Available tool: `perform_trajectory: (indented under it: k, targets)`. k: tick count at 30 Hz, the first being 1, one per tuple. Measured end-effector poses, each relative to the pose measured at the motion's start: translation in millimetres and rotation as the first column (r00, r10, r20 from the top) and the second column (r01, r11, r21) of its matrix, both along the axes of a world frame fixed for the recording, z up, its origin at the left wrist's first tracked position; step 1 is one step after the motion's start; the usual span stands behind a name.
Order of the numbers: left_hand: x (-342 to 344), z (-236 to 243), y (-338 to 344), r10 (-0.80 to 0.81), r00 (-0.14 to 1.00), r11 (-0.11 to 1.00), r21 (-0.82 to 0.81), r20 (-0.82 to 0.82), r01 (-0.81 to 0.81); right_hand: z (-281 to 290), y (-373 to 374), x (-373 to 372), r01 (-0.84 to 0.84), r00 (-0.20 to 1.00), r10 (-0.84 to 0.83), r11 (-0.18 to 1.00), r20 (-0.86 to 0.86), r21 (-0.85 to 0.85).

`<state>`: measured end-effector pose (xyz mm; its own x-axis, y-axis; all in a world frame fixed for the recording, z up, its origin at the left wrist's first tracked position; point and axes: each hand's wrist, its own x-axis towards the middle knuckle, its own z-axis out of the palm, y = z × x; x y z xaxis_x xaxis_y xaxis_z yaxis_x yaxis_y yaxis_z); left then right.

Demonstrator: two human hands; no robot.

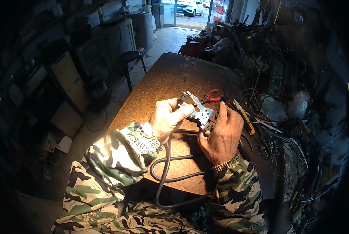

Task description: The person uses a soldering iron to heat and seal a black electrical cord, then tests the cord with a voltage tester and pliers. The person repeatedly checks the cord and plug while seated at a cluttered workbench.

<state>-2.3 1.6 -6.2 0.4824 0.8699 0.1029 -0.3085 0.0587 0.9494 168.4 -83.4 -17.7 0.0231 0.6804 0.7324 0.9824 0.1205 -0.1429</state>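
Note:
My left hand (167, 117) is closed on the end of a thick black cable (167, 158), pinched between thumb and fingers above the table. From there the cable hangs down and loops over the table's near edge. In my right hand (224, 134) is a metal wire stripper (202, 114), its toothed jaws pointing up toward the left hand. Its handles are mostly hidden by the right palm. Whether the jaws touch the cable cannot be made out. Just beyond the stripper lie red-handled pliers (212, 96) on the brown table (155, 87).
A yellow utility knife (246, 120) lies right of my right hand. Tangled wires, clear plastic bags (273, 108) and a multimeter (276, 77) crowd the right side. A black stool (130, 57) stands beyond the table's left edge. Far off, a doorway shows a white car (190, 7).

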Motion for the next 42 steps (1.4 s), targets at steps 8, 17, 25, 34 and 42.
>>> perform_trajectory:
  k: [8, 17, 25, 34, 42]
  targets:
    - [-17, 2, 8, 0.001, 0.999, 0.999, -0.052, 0.041, 0.001, 5, 3, -4, 0.028, 0.999, -0.026, 0.997, 0.024, -0.078]
    - [-23, -3, 16, -0.106, 0.969, 0.993, -0.025, 0.223, 0.114, 8, 5, 17, 0.076, 0.996, -0.073, 0.996, -0.051, 0.041]
    - [-18, -8, 13, -0.058, 0.986, 0.997, -0.036, 0.158, 0.065, 6, 2, 6, 0.015, 1.0, -0.014, 1.0, -0.009, 0.011]
    - [-16, -10, 14, -0.059, 0.991, 0.997, -0.036, 0.124, 0.064, 6, 0, 7, 0.049, 0.999, -0.049, 0.999, -0.012, -0.025]
    - [-17, -11, 16, -0.099, 0.988, 0.995, -0.016, 0.116, 0.101, 5, 0, 11, 0.054, 0.998, -0.054, 0.999, 0.015, -0.005]
